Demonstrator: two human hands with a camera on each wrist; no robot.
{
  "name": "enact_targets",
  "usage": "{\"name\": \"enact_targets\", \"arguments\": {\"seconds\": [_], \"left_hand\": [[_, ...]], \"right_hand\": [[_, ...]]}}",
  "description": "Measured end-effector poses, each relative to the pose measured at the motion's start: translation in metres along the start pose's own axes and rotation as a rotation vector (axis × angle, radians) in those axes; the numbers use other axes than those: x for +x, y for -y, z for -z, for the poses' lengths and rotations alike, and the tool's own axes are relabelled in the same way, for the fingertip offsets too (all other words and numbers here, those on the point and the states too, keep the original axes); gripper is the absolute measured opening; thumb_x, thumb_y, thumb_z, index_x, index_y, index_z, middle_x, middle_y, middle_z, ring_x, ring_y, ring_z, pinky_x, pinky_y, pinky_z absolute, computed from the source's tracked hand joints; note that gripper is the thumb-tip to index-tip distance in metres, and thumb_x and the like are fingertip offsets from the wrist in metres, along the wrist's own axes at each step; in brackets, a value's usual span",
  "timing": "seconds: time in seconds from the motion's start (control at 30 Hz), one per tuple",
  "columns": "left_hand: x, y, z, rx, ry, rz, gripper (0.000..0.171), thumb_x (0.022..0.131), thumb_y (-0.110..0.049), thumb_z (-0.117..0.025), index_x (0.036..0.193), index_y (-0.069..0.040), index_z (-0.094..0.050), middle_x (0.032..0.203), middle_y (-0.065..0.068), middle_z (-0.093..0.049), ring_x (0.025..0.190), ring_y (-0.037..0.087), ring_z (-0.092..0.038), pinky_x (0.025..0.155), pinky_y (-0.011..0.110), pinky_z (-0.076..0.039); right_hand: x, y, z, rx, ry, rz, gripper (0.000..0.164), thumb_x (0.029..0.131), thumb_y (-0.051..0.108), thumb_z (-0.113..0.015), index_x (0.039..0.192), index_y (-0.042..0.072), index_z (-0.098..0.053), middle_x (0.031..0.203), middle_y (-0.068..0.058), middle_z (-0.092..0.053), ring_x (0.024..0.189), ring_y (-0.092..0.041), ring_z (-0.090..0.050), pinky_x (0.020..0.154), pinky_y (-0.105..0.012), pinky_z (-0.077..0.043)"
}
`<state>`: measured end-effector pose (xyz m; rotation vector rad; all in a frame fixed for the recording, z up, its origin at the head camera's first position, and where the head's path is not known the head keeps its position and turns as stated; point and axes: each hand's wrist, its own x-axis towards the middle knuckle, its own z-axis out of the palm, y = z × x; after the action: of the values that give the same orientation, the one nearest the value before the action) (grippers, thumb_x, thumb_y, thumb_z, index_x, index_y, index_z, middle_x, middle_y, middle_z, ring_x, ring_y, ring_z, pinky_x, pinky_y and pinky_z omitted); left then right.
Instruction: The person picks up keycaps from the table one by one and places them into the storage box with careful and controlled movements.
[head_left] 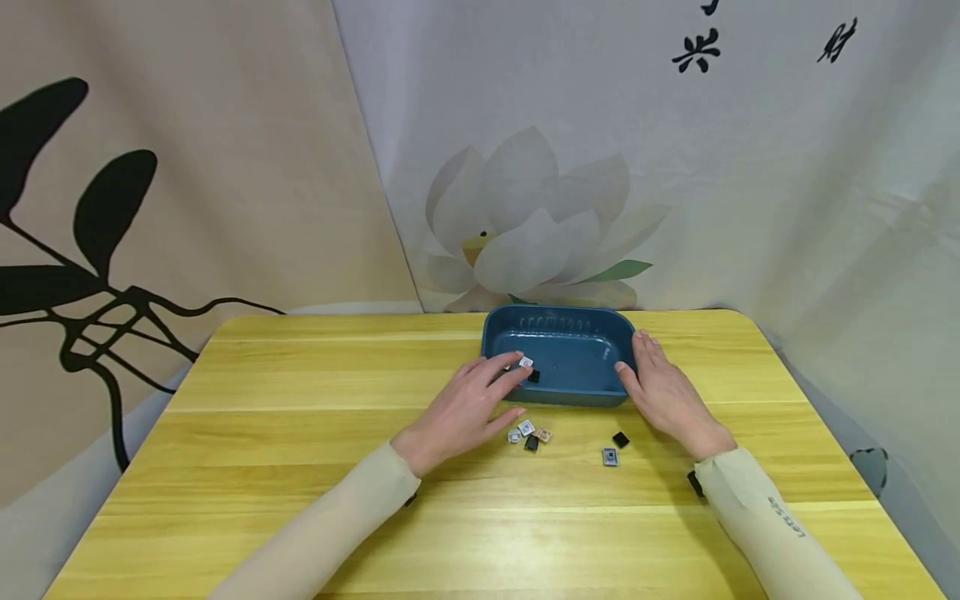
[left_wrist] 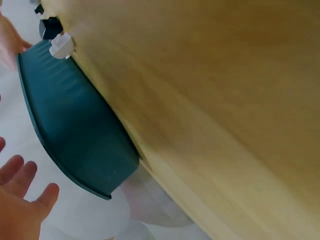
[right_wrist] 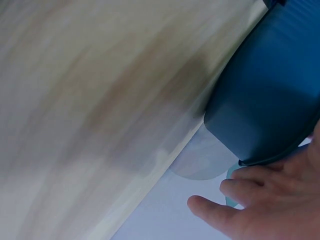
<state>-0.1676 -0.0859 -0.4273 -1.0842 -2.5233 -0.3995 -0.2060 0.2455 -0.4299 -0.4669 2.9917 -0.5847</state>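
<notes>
My left hand (head_left: 465, 408) hovers over the front left corner of a blue rectangular dish (head_left: 570, 398), fingers spread. Beyond its fingertips, a small white square piece (head_left: 527, 362) and a black one (head_left: 534, 377) show at the dish's left side; the fingers partly hide that area. In the left wrist view this hand (left_wrist: 20, 195) has nothing between its fingers. My right hand (head_left: 667, 396) holds the dish's right end, thumb over the rim and fingers along the outer wall. The right wrist view shows those fingers (right_wrist: 250, 187) at the dish's rim (right_wrist: 280, 156).
In front of the dish lies a cluster of small square pieces: white (head_left: 526, 427), grey (head_left: 513, 436), tan (head_left: 543, 435) and black (head_left: 531, 443). Farther right are a black piece (head_left: 620, 439) and a grey one (head_left: 611, 457). A printed curtain (head_left: 570, 100) hangs behind the wooden table (head_left: 330, 375).
</notes>
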Motion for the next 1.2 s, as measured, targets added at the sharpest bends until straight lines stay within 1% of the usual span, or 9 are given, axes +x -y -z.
{"name": "enact_targets", "arguments": {"seconds": [0.17,0.27,0.33,0.43,0.53,0.7,1.0,1.1,1.2], "left_hand": [[-0.009,-0.003,0.001,0.012,0.038,-0.086,0.070,0.094,-0.036,-0.079,0.152,-0.011,-0.051,0.159,0.014,-0.042,0.142,0.028,-0.046,0.111,0.049,-0.045],[-0.013,-0.006,0.001,0.012,0.063,-0.132,0.072,0.093,-0.035,-0.080,0.153,-0.011,-0.049,0.160,0.015,-0.040,0.143,0.030,-0.045,0.111,0.049,-0.045],[-0.015,-0.007,0.002,0.014,0.078,-0.164,0.069,0.093,-0.034,-0.080,0.151,-0.011,-0.051,0.159,0.015,-0.041,0.142,0.030,-0.047,0.110,0.049,-0.046],[-0.017,-0.010,0.002,0.032,0.097,-0.206,0.063,0.093,-0.033,-0.080,0.148,-0.012,-0.054,0.157,0.013,-0.045,0.138,0.028,-0.051,0.109,0.046,-0.048],[-0.018,-0.011,0.001,0.045,0.100,-0.233,0.057,0.093,-0.033,-0.080,0.143,-0.014,-0.058,0.152,0.011,-0.051,0.133,0.027,-0.056,0.106,0.042,-0.051],[-0.020,-0.013,0.000,0.054,0.128,-0.246,0.051,0.095,-0.032,-0.079,0.139,-0.015,-0.061,0.143,0.008,-0.058,0.124,0.023,-0.062,0.100,0.037,-0.054],[-0.021,-0.015,-0.004,0.105,0.273,-0.202,0.045,0.098,-0.035,-0.074,0.138,-0.018,-0.064,0.137,0.004,-0.059,0.105,0.016,-0.068,0.089,0.032,-0.058],[-0.021,-0.015,-0.006,0.130,0.293,-0.205,0.040,0.099,-0.032,-0.073,0.136,-0.019,-0.067,0.136,0.003,-0.058,0.102,0.013,-0.067,0.085,0.031,-0.058],[-0.020,-0.014,-0.008,0.136,0.295,-0.216,0.034,0.100,-0.028,-0.072,0.133,-0.019,-0.069,0.133,0.001,-0.059,0.099,0.012,-0.066,0.081,0.031,-0.058]], "right_hand": [[0.000,-0.001,-0.001,0.006,-0.005,0.006,0.077,0.113,0.046,-0.028,0.159,-0.014,-0.011,0.167,-0.033,-0.010,0.154,-0.049,-0.013,0.122,-0.061,-0.017],[0.000,-0.001,-0.001,0.008,-0.006,0.009,0.077,0.113,0.046,-0.028,0.159,-0.014,-0.011,0.167,-0.033,-0.009,0.154,-0.050,-0.013,0.122,-0.061,-0.017],[0.000,-0.001,-0.001,0.006,-0.008,0.010,0.077,0.113,0.046,-0.028,0.159,-0.014,-0.011,0.167,-0.033,-0.010,0.154,-0.050,-0.013,0.122,-0.061,-0.018],[0.000,-0.002,-0.002,0.006,-0.008,0.010,0.077,0.114,0.046,-0.028,0.159,-0.014,-0.011,0.167,-0.033,-0.010,0.153,-0.050,-0.013,0.122,-0.061,-0.018],[0.000,-0.002,-0.001,0.005,-0.007,0.012,0.077,0.114,0.046,-0.028,0.159,-0.014,-0.011,0.167,-0.033,-0.009,0.154,-0.050,-0.013,0.122,-0.061,-0.017],[0.000,-0.001,-0.002,0.005,-0.004,0.011,0.077,0.114,0.046,-0.028,0.159,-0.014,-0.010,0.167,-0.033,-0.009,0.154,-0.050,-0.013,0.122,-0.061,-0.017],[-0.001,0.000,-0.002,0.004,-0.005,0.010,0.077,0.114,0.045,-0.028,0.159,-0.014,-0.010,0.167,-0.033,-0.009,0.154,-0.050,-0.013,0.122,-0.061,-0.017],[-0.001,-0.001,-0.002,0.005,-0.010,0.010,0.077,0.114,0.046,-0.028,0.159,-0.013,-0.010,0.167,-0.033,-0.009,0.154,-0.049,-0.013,0.122,-0.061,-0.018],[-0.001,-0.001,-0.002,0.006,-0.010,0.009,0.077,0.113,0.046,-0.028,0.159,-0.013,-0.010,0.167,-0.032,-0.008,0.154,-0.049,-0.013,0.122,-0.061,-0.017]]}}
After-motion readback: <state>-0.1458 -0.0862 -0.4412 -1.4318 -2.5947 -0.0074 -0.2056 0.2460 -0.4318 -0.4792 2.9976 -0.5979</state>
